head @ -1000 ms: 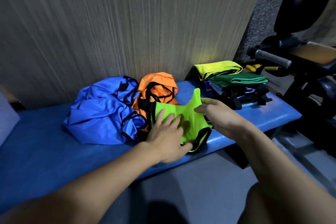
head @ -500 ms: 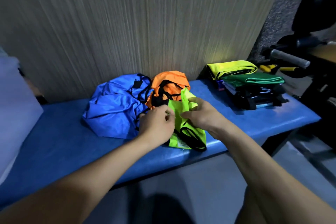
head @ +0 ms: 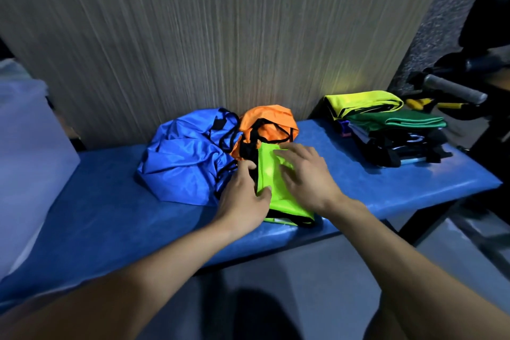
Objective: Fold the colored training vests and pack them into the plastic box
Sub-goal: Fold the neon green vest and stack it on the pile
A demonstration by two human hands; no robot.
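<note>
no readable writing; both hands flat on lime vest.

We see a blue padded surface against a striped wall, with a grey handlebar at right.

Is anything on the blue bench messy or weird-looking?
Nothing looks broken or spilled. The blue vests and orange vest lie crumpled in a heap by the wall, unlike the neat folded stack at the right. They simply aren't folded yet. Both hands are flattening the lime green vest.
</note>
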